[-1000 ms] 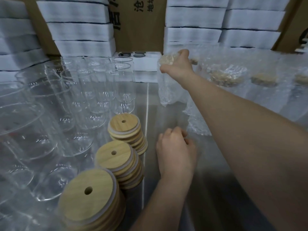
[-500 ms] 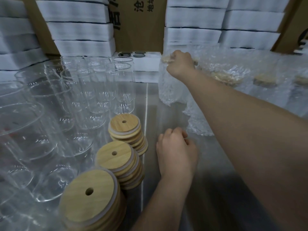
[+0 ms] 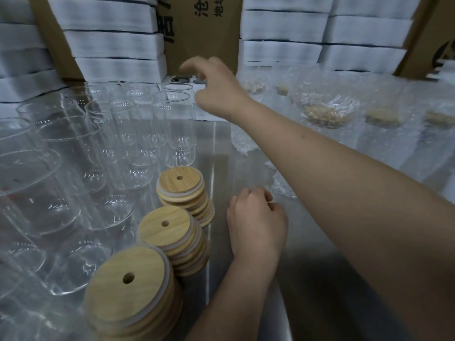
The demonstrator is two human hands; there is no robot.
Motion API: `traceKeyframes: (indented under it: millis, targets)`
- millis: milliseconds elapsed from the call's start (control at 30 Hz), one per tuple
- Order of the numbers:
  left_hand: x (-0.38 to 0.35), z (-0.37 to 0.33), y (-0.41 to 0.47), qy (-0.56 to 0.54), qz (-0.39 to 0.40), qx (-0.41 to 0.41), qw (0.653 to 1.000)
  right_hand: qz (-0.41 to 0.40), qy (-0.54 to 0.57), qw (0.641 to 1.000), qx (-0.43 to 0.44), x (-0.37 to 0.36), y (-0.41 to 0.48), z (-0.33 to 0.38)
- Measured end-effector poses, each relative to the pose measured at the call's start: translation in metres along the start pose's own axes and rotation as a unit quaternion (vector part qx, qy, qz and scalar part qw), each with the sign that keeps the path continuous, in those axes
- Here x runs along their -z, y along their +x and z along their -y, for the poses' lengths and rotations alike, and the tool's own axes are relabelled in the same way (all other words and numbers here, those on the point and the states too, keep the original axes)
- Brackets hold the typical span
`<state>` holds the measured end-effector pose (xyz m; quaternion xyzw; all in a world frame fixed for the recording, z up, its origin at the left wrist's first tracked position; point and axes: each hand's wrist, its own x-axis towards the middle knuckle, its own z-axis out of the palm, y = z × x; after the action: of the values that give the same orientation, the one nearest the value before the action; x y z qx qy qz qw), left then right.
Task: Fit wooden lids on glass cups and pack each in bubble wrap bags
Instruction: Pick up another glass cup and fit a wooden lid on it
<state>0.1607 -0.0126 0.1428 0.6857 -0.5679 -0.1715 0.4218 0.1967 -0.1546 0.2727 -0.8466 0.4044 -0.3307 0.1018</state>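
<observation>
Bubble-wrapped cup (image 3: 242, 141) now out of the right hand (image 3: 219, 92), fingers (image 3: 194, 66) loosely spread over glass cups (image 3: 147, 134); left hand (image 3: 256, 222) still curled.

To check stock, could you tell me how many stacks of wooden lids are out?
3: near stack, middle stack, far stack, in a row left of the left hand.

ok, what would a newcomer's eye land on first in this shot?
The right hand hangs open over the far glass cups massed on the left, its arm cutting diagonally across the frame. Three stacks of wooden lids run up the bottom centre beside the curled left hand. Bubble-wrapped cups crowd the right rear.
</observation>
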Motion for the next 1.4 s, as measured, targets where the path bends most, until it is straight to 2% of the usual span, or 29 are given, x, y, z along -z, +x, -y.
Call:
traceKeyframes:
  millis: [100, 167, 333, 467, 533, 633, 800, 900, 1000, 1100, 1200, 1300, 1400]
  targets:
    - [0.001, -0.001, -0.001, 0.009, 0.007, -0.011, 1.000, 0.081, 0.032, 0.996, -0.015, -0.012, -0.007, 0.015]
    - [0.000, 0.001, 0.000, 0.025, 0.012, -0.016, 0.999, 0.101, 0.023, 0.994, -0.023, -0.019, -0.009, 0.017]
    - [0.001, 0.004, 0.003, 0.065, 0.015, -0.043, 0.997, 0.055, 0.022, 0.998, -0.012, -0.029, -0.014, 0.010]
    - [0.001, 0.002, 0.002, -0.037, -0.013, 0.012, 0.999, 0.040, 0.058, 0.997, -0.031, -0.032, -0.023, 0.002]
    - [0.001, 0.002, 0.002, -0.100, -0.040, 0.032, 0.994, 0.004, 0.085, 0.995, -0.042, -0.028, -0.031, -0.001]
    - [0.000, 0.003, 0.002, -0.140, -0.077, 0.048, 0.986, -0.089, 0.162, 0.982, -0.045, -0.012, -0.050, 0.000]
    - [0.002, 0.002, 0.002, -0.231, -0.104, 0.059, 0.966, -0.260, 0.228, 0.938, 0.032, 0.038, -0.102, 0.009]
    - [0.004, 0.001, 0.001, -0.319, -0.125, 0.048, 0.938, -0.346, 0.256, 0.902, 0.029, 0.061, -0.141, 0.011]
    - [0.006, 0.003, 0.005, -0.420, -0.136, 0.040, 0.896, -0.390, 0.275, 0.879, 0.003, 0.076, -0.177, 0.006]
    - [0.006, 0.004, 0.006, -0.493, -0.081, 0.011, 0.866, -0.380, 0.292, 0.874, -0.072, 0.076, -0.205, -0.003]
    - [0.006, 0.001, 0.002, -0.527, 0.050, -0.009, 0.848, -0.351, 0.310, 0.873, -0.140, 0.063, -0.227, -0.013]
    - [0.007, -0.001, -0.001, -0.509, 0.191, -0.009, 0.839, -0.328, 0.322, 0.872, -0.171, 0.047, -0.238, -0.022]
    - [0.006, -0.001, -0.001, -0.499, 0.286, -0.007, 0.818, -0.306, 0.319, 0.877, -0.189, 0.037, -0.237, -0.028]
